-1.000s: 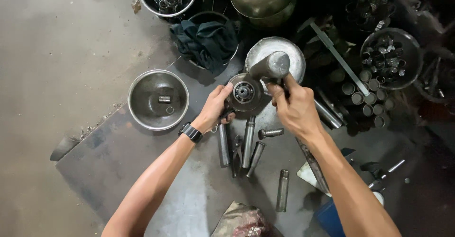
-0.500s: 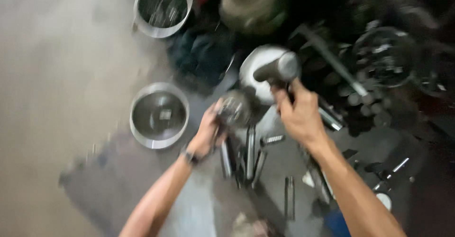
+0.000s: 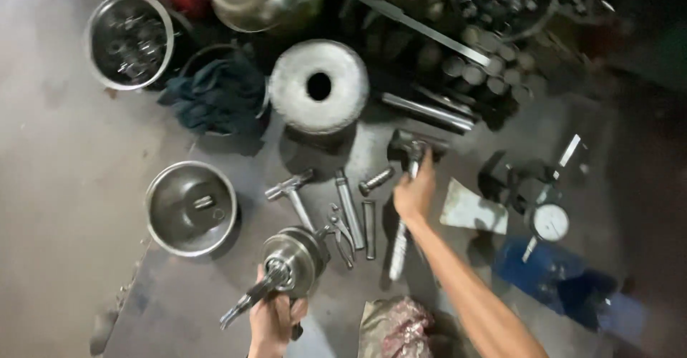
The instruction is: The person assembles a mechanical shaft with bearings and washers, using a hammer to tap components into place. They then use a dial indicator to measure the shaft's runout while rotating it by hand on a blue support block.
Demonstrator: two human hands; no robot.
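The left hand [image 3: 275,319] is wrapped around the round metal hub assembly [image 3: 292,259], gripping it near six o'clock so it stays off the metal sheet [image 3: 179,301]. The right hand [image 3: 413,192] reaches toward one o'clock, fingers closed on the hammer [image 3: 409,152], which lies among the loose steel pins [image 3: 358,211] within easy reach.

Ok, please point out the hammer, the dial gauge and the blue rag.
hammer [image 3: 409,149], head view, on its dark head.
dial gauge [image 3: 550,222], head view, on its round white face.
blue rag [image 3: 218,93], head view, on its folded middle.
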